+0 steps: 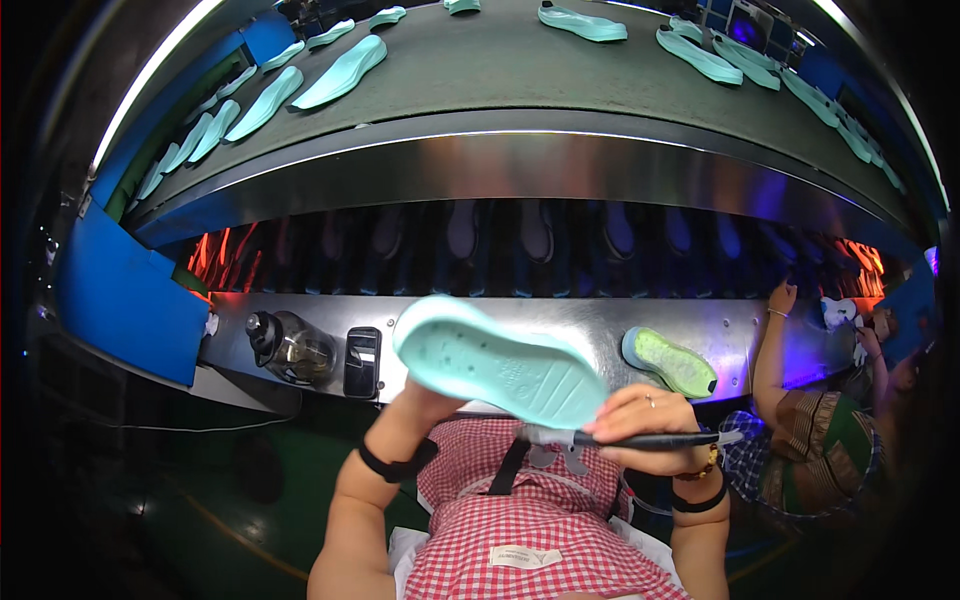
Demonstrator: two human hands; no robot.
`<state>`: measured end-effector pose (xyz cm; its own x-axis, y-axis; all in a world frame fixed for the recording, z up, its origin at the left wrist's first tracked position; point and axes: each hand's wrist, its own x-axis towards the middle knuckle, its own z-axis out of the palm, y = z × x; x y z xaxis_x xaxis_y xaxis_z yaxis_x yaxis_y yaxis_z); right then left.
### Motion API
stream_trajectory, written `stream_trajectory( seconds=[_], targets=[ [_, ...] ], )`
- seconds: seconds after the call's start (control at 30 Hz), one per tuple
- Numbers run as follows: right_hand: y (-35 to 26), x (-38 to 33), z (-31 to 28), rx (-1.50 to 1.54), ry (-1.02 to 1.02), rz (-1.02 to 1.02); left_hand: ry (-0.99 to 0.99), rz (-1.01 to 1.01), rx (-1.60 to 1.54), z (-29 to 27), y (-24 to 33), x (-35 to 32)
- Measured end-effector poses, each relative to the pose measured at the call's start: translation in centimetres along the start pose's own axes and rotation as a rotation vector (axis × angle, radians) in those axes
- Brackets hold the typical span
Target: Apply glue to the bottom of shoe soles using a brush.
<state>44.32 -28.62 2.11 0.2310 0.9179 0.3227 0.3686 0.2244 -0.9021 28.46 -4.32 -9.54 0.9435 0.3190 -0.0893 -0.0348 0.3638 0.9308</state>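
Note:
A turquoise shoe sole (500,365) is held up over the steel ledge, its marked face with small dimples and ridges toward me. My left hand (430,400) is closed on its left end, with most of the fingers hidden behind the sole. At the sole's right end is my right hand (650,425), closed around the black handle of a brush (690,439) that lies sideways just below the sole. That hand's fingertips meet the sole's edge. Farther right, a sole with a pale yellow-green inside (672,362) rests on the steel ledge.
A dark clear bottle (292,347) and a black-framed tray-like object (362,362) stand on the ledge (480,308) at left. Above, a conveyor belt (470,70) carries several turquoise soles. A co-worker's arm (772,350) reaches in at right.

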Motion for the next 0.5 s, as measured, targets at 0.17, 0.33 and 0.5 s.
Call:
stream_trajectory(
  seconds=[0.17, 0.33, 0.5],
  targets=[
    [5.4, 0.5, 2.6, 0.109, 0.210, 0.296, -0.099, -0.238, -0.912, 7.1, -0.8, 2.0],
    [5.5, 0.5, 4.8, -0.151, 0.243, -0.071, 0.171, -0.196, -0.774, 7.2, -2.2, 2.2],
    [2.4, -0.3, 3.0, -0.113, -0.162, -0.026, 0.204, -0.082, -0.778, 5.6, -1.5, 1.9]
  ],
)
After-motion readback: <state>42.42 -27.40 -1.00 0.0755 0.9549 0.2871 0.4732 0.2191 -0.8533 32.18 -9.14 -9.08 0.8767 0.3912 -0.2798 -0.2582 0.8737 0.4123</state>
